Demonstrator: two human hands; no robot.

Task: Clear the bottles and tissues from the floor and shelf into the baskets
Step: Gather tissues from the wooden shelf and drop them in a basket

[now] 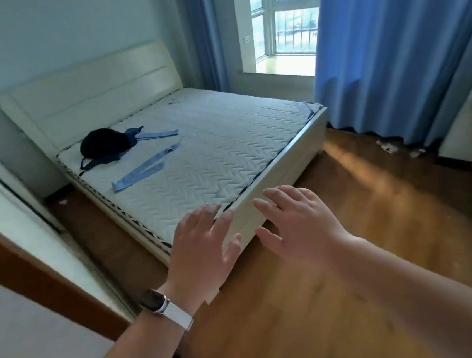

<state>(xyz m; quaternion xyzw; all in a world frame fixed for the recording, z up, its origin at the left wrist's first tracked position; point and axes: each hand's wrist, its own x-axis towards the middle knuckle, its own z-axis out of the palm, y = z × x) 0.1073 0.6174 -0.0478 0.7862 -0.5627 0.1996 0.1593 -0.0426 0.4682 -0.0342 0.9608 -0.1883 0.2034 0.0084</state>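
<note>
Both hands (264, 234) spread, empty, over bed (260, 202) corner.

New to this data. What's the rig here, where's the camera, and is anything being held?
No machine: a person wears a wide-angle camera on the head, looking forward and down, so this picture is their own view. The left hand, with a wristband, and the right hand reach forward, open, holding nothing. Ahead is a bed with a bare mattress; a black cloth item and blue strips lie on it. White scraps, possibly tissues, lie on the wooden floor by the blue curtain. No bottles or baskets show.
</note>
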